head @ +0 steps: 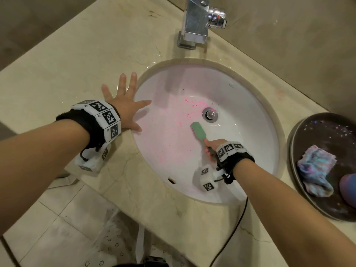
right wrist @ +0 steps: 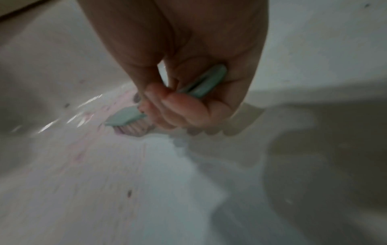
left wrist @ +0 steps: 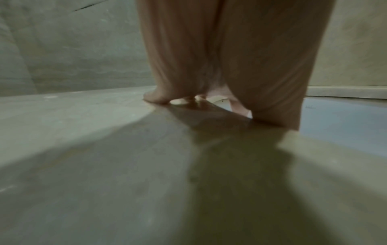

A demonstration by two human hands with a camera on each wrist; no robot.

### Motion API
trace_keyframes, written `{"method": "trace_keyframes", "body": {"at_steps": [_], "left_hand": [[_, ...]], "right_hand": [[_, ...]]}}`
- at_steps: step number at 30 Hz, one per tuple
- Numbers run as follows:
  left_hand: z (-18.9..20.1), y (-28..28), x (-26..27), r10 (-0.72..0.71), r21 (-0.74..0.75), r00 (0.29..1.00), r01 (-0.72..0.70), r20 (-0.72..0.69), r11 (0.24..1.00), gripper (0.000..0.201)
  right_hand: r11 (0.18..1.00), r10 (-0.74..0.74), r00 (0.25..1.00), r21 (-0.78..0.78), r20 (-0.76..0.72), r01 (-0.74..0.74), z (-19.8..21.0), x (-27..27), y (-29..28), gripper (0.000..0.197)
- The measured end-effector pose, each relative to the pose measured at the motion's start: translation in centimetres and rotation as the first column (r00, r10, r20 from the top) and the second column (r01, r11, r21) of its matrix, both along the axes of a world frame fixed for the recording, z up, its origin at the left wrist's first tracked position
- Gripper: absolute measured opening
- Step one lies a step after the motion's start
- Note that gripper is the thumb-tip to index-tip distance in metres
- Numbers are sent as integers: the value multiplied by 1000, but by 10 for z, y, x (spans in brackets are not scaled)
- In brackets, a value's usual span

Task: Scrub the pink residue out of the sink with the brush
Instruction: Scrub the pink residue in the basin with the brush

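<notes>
A white oval sink [head: 250, 116] is set into the beige counter. Pink residue [head: 194, 105] speckles and smears its left half, thickest just left of the metal drain [head: 210, 114]. My right hand [head: 212, 148] grips the handle of a green brush [head: 199, 132], whose head lies bristles-down on the basin below and left of the drain. In the right wrist view my fingers [right wrist: 178, 107] curl round the green brush [right wrist: 125, 117], its bristles on the white basin. My left hand [head: 125, 105] rests flat with spread fingers on the counter at the sink's left rim.
A chrome faucet [head: 196, 22] stands behind the sink. At the right, a dark round tray [head: 323, 132] holds a blue-purple cloth [head: 316, 169] and a rounded purple object [head: 348, 186]. A black cable [head: 233, 226] hangs over the counter's front edge.
</notes>
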State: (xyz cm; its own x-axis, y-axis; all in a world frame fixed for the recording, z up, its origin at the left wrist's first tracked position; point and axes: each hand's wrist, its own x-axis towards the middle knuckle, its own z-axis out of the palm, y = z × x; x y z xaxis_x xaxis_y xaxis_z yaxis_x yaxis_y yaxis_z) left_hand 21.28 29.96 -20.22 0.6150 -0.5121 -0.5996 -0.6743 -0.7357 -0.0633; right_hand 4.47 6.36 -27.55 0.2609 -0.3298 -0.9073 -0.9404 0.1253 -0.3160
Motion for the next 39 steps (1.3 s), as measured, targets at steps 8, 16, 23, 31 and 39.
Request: {"method": "trace_keyframes", "body": {"at_steps": [8, 16, 23, 31, 39], "left_hand": [[1, 0, 0, 9, -4, 1000, -9, -12, 1000, 96], [0, 0, 0, 6, -12, 1000, -6, -6, 1000, 96], [1, -1, 0, 9, -13, 1000, -9, -2, 1000, 97], [1, 0, 1, 6, -15, 1000, -7, -9, 1000, 97], [2, -1, -1, 14, -21, 1000, -14, -14, 1000, 96]], "right_hand": [[907, -171, 985, 384, -36, 171, -16, 12, 26, 32], [987, 152, 985, 68, -79, -147, -9, 10, 2, 38], [952, 181, 983, 260, -43, -164, -11, 18, 29, 34], [885, 466, 878, 58, -110, -462, -4, 14, 10, 39], [940, 329, 944, -93, -8, -328, -27, 40, 30, 42]]}}
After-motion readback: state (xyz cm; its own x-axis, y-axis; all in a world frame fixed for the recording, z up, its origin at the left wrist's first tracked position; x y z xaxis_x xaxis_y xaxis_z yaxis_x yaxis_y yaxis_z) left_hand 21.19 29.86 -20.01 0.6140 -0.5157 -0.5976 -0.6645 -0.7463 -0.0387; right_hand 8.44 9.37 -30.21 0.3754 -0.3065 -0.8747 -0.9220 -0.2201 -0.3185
